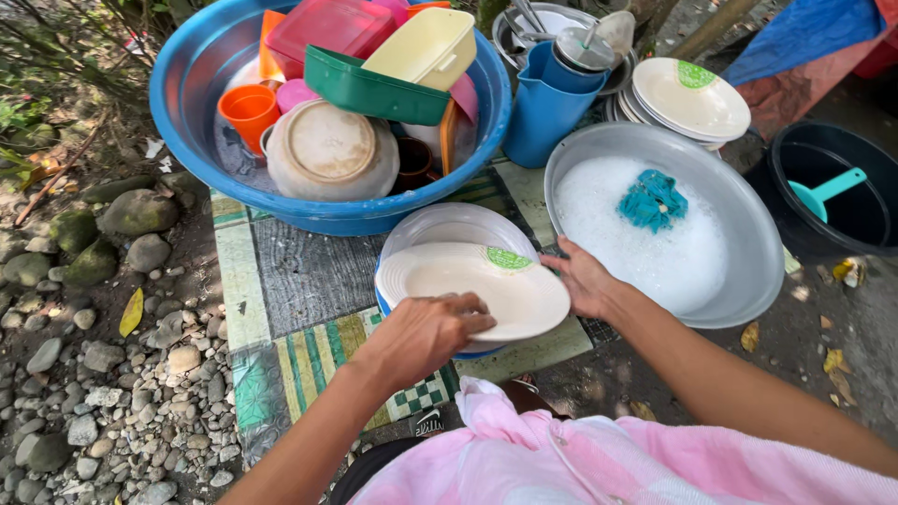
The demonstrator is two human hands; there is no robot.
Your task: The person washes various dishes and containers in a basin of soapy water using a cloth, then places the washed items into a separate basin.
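Observation:
A cream plate [486, 285] with a green sticker is held tilted over a small white and blue basin [449, 223]. My left hand [421, 335] grips the plate's near rim, fingers curled over its face. My right hand [585, 279] holds the plate's right edge. To the right stands a wide metal basin [748, 234] full of white suds with a teal scrubbing cloth [653, 199] lying in it.
A large blue tub [187, 84] at the back holds plastic boxes, an orange cup and an upturned bowl. A blue jug [543, 108], stacked plates [692, 98] and a black bucket [875, 220] with a teal scoop stand at right. Stones cover the ground at left.

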